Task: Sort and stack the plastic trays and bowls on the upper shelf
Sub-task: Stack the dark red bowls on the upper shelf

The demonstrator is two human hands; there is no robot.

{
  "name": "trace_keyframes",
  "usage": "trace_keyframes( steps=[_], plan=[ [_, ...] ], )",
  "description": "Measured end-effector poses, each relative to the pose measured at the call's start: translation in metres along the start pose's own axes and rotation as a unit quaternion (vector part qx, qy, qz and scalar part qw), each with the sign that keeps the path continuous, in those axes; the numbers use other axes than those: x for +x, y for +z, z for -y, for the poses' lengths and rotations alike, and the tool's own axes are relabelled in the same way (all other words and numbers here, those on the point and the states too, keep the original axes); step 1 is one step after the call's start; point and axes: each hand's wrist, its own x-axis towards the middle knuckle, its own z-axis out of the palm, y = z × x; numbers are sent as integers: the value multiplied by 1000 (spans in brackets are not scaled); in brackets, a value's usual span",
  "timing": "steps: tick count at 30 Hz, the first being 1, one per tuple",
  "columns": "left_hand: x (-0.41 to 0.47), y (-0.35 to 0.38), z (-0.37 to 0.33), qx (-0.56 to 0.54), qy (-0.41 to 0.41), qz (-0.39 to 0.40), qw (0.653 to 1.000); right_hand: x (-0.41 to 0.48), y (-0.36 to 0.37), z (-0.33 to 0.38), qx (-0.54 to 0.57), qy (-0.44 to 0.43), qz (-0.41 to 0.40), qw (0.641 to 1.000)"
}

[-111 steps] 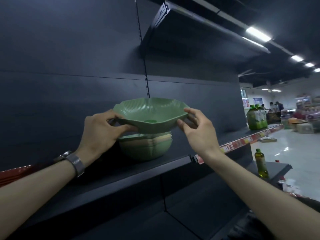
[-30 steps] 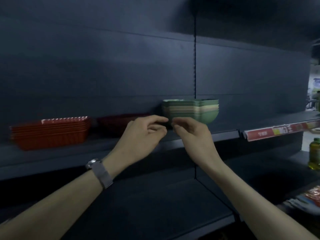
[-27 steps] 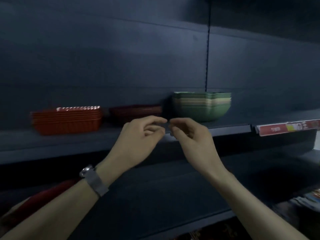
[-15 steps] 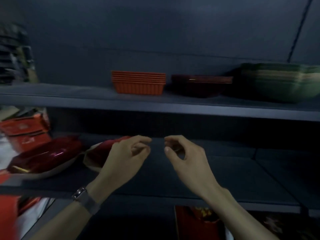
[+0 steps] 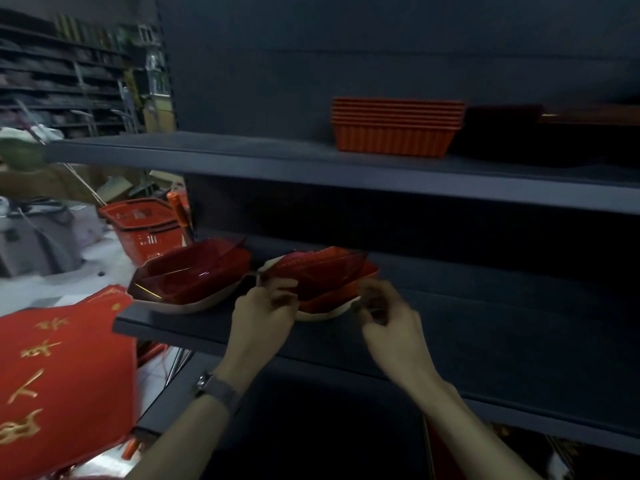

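On the lower shelf lie two piles of clear dark-red trays, each in a cream dish: a left pile and a right pile. My left hand holds the right pile's left edge, fingers curled on the rim. My right hand is at that pile's right edge, blurred, fingers curled by the cream rim. The upper shelf carries a stack of orange ribbed trays and, to its right, a dark red stack in shadow. The green bowls are out of view.
Red shopping baskets stand on the floor left of the shelf end. A red cloth with gold characters fills the lower left. Cluttered racks and boxes lie further left. The shelf back panel is dark.
The view swung left and down from the green bowl stack. Both hands dropped from the upper shelf to the lower one and reached the right pile of red trays.
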Motion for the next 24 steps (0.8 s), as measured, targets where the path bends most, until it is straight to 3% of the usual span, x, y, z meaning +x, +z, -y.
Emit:
trace_keyframes(
  steps=[9,13,24],
  plan=[
    [23,36,-14,-11,-25,-88,996,43,18,-34,75,-8,-70,995],
    [18,46,0,-36,6,-129,991,56,25,-52,99,-4,-90,991],
    [35,56,23,8,24,-76,997,94,20,-57,30,-14,-17,999]
  ],
)
